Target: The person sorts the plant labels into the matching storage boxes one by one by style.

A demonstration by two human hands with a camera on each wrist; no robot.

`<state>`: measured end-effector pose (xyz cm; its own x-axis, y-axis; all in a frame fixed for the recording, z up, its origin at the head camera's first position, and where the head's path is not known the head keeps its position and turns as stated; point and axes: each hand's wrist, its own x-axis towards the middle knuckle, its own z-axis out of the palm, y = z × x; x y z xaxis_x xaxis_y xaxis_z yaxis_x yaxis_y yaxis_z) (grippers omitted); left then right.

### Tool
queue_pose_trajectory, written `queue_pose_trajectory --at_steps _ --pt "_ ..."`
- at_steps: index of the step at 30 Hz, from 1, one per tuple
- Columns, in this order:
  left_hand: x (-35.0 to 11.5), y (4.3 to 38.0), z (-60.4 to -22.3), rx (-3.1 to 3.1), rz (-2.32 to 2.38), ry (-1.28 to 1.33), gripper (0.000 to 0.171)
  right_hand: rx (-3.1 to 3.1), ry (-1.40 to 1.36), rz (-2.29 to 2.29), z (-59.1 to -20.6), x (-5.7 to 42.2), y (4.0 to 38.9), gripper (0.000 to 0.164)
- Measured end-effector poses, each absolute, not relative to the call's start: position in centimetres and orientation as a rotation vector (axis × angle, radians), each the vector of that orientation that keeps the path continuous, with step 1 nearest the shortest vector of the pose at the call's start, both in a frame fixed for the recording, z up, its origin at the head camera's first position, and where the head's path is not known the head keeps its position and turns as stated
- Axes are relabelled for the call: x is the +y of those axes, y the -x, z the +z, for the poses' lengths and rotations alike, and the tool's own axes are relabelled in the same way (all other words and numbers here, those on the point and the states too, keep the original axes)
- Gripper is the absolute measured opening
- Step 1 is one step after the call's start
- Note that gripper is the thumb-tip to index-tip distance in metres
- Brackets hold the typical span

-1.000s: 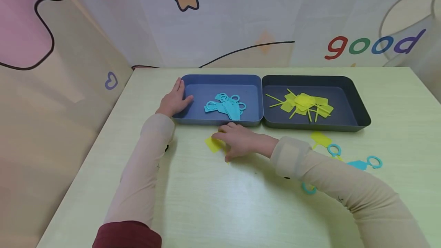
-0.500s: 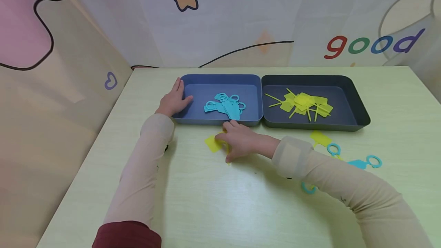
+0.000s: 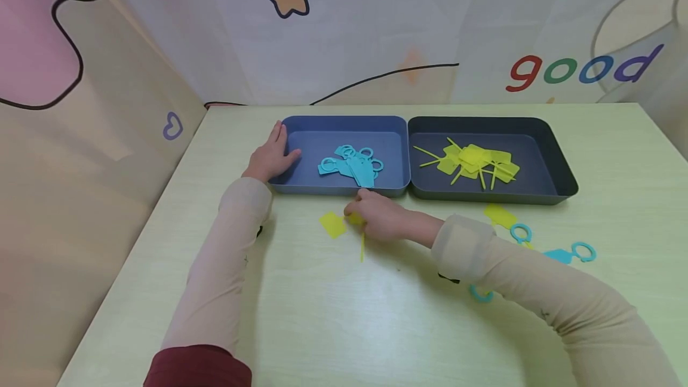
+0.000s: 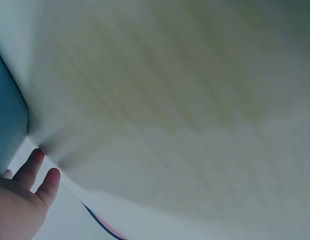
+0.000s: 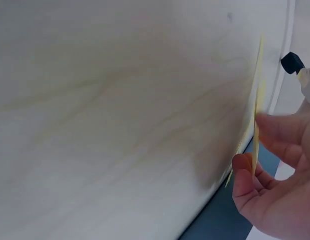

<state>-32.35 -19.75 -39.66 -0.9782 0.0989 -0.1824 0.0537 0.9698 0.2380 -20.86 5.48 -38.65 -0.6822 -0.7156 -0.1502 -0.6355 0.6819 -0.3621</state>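
In the head view my right hand pinches a yellow plant label, its thin stem pointing down toward me. The right wrist view shows this label edge-on between thumb and fingers. Another yellow label lies on the table just left of that hand. My left hand rests on the left end of the blue tray, fingers extended along the rim and thumb over the inside. Blue ring-ended tags are heaped in this tray. In the left wrist view, fingers extend beside the tray wall.
A dark grey tray holding a pile of yellow labels stands against the blue tray's right side. Near my right forearm lie a yellow label and several blue ring tags, partly hidden by the sleeve.
My right hand has shifted slightly right and drawn the pinched yellow label away from the other one, which stays on the table. The left hand and both trays have not moved.
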Motion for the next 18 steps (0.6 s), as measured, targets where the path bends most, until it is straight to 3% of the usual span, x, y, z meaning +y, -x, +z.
queue_pose_trajectory --at_steps 9,18 --pt "-19.8 32.5 -39.7 2.916 0.358 -0.108 0.078 2.535 0.904 -0.725 -38.8 6.9 21.9 0.042" --pt "-19.8 32.6 -39.9 2.918 0.351 -0.11 0.078 2.357 0.68 -1.007 -37.3 8.1 22.5 0.029"
